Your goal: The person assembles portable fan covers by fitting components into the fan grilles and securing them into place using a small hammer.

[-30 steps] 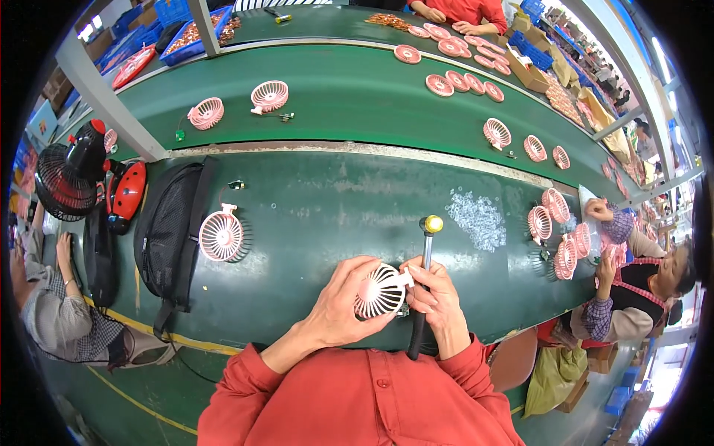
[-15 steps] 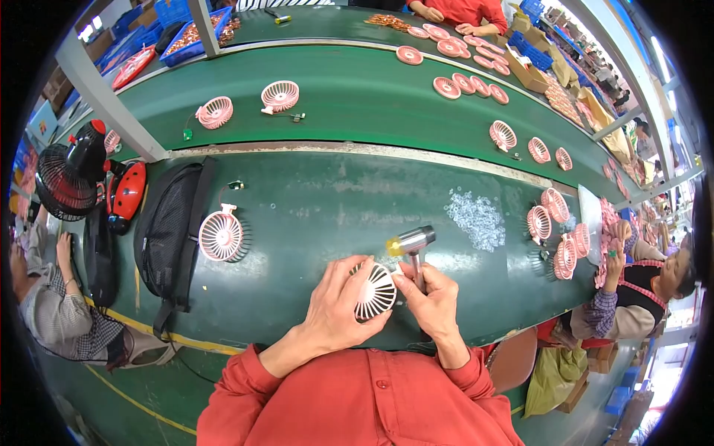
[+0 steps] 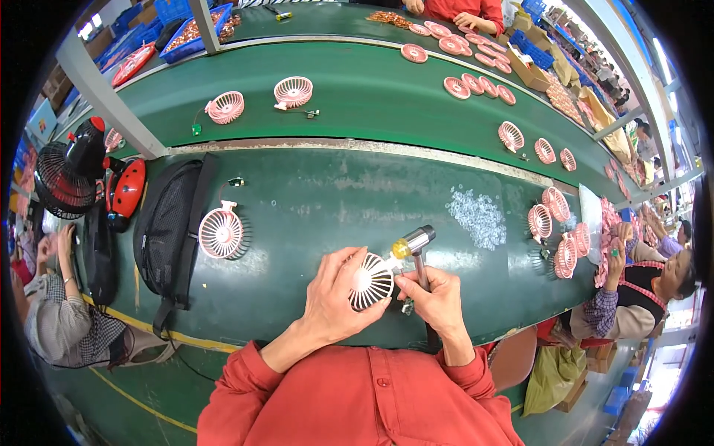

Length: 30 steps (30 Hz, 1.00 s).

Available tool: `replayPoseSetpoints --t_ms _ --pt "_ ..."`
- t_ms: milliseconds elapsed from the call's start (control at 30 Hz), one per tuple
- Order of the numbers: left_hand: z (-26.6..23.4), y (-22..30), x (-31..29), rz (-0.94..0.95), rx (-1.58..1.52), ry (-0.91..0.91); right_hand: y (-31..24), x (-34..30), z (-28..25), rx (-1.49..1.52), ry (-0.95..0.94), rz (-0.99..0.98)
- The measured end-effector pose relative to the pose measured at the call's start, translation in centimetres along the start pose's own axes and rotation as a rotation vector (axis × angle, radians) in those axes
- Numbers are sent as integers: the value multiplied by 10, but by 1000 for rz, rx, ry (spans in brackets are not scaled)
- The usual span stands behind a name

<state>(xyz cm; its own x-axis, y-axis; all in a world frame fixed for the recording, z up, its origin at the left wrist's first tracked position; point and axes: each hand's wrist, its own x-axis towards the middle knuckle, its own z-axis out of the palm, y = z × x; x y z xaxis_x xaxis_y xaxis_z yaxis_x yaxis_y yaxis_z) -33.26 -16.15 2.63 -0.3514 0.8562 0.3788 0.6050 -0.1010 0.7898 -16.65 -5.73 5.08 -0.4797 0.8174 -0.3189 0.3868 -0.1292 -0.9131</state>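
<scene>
My left hand (image 3: 326, 299) is wrapped around a pale round fan cage (image 3: 372, 284) with radial slats, tilted over the near part of the bench. My right hand (image 3: 440, 303) grips a mallet (image 3: 422, 236) with a yellow face and a silver head. The yellow face is at the short neck on the cage's right side; whether they touch I cannot tell. The right thumb and forefinger are close to that neck. A small circuit board (image 3: 407, 306) hangs just below them. The mallet's lower handle is partly hidden by my right hand.
A pink fan cage (image 3: 221, 233) and a black mesh bag (image 3: 169, 230) lie to the left. Small clear rings (image 3: 477, 217) are piled at the right, near several cages (image 3: 565, 254). Beyond runs a green conveyor (image 3: 401, 97) carrying pink parts. Co-workers sit on both sides.
The mallet's yellow face has come closer to the neck of the cage in my left hand. The small circuit board now shows below my right fingers. Parts on the conveyor have shifted right.
</scene>
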Motion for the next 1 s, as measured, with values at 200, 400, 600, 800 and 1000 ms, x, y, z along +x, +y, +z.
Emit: replayPoseSetpoints --t_ms 200,400,600,800,1000 --pt "3 -3 -3 -72 -36 -61 -1 -4 -2 -45 -10 38" --pt "-2 -22 -1 -547 -635 -416 -5 -2 -9 149 45 77" --pt "1 -31 26 -871 -1134 -610 -15 -1 -12 153 126 67" --pt "1 -34 96 -340 -238 -286 0 11 -19 -252 473 -359" --pt "-1 -87 162 50 158 83 1 -1 -18 -60 437 -371"
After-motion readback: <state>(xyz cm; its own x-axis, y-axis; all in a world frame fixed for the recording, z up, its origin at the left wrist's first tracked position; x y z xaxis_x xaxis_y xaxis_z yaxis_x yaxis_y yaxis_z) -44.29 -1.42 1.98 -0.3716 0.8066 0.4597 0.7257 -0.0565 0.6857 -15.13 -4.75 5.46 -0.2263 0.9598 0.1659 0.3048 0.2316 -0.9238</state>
